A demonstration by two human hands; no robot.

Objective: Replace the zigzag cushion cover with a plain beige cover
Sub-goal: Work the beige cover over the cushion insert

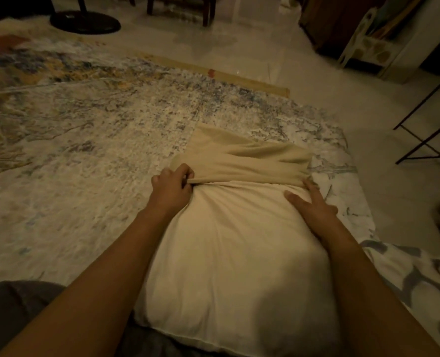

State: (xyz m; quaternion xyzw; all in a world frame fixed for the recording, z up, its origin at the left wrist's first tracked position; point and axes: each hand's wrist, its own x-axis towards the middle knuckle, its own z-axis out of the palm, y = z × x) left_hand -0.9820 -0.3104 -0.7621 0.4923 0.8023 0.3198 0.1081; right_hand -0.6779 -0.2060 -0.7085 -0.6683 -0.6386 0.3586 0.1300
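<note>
Works on a mottled rug (85, 140) over a bare cream cushion (234, 253), its far end already tucked inside the plain beige cover (252, 158). Pinches the cover's rolled hem (201, 180) between thumb and curled fingers of the left hand (171, 185), at the cushion's left shoulder, probably to drag the opening nearer. Presses down with the right hand (311, 204), fingers straight and spread, gripping nothing, flat on the cushion just at the hem's right end, apparently to pin the filling while the cloth slides. Leaves most of the cushion uncovered, from the hem back to the near seam. Shows a grey-and-white patterned cloth (414, 276) crumpled beside the cushion's right edge, likely the discarded zigzag cover, though too blurred to confirm. Offers open rug to the left and beyond the cover's far edge. Runs out of rug close on the right, with pale floor tiles (368, 104) and a black metal frame (425, 140) well apart. Calls next, by this reading, for a matching pull on the right side.
</note>
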